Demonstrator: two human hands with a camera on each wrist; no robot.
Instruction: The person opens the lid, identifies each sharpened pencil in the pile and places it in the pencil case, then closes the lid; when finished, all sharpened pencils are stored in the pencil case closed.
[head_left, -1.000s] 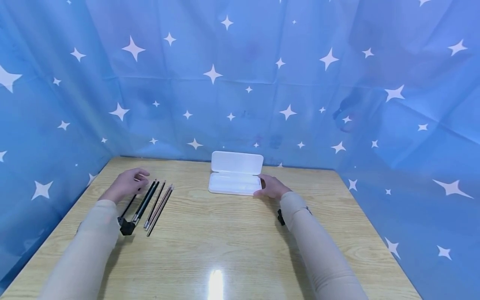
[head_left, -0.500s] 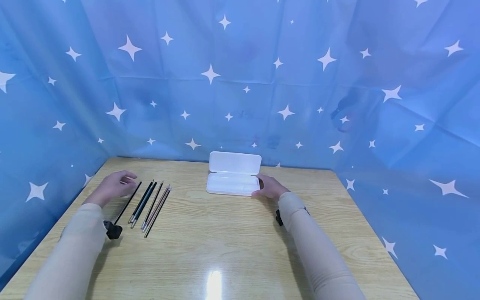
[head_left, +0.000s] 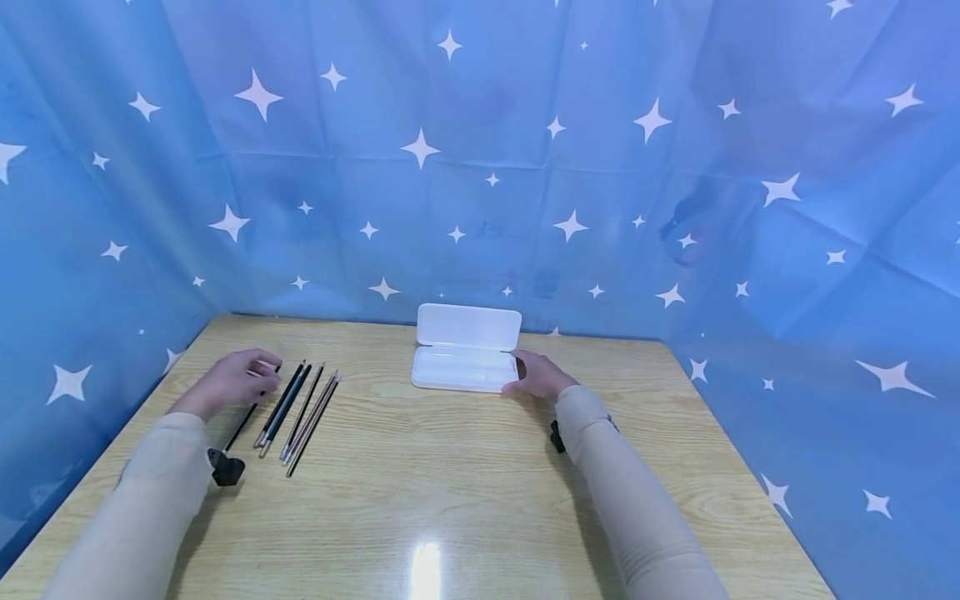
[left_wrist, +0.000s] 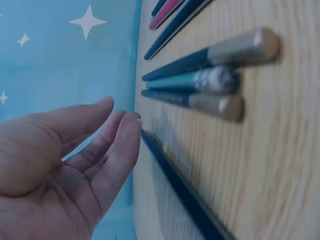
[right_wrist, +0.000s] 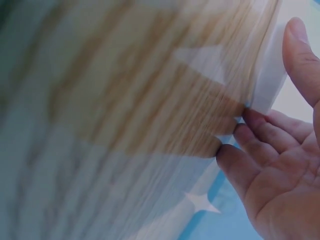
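My left hand hovers over a dark pencil, the leftmost of a loose row. In the left wrist view its thumb and fingers arch toward each other with nothing between them, and the dark pencil lies below the fingertips. To the right of that hand lie several more pencils, some with silvery ends toward me. A white pencil case stands at the back with its lid up. Its right end is held by my right hand, thumb at the front corner, fingers at the rear.
The wooden table ends at a blue star-patterned curtain behind and at both sides. A black wrist device hangs under the left sleeve, close to the pencil's near end.
The left hand shifted left away from the pencil group, then came down slightly over the leftmost pencil. The right hand and the case have stayed put; the view panned slightly.
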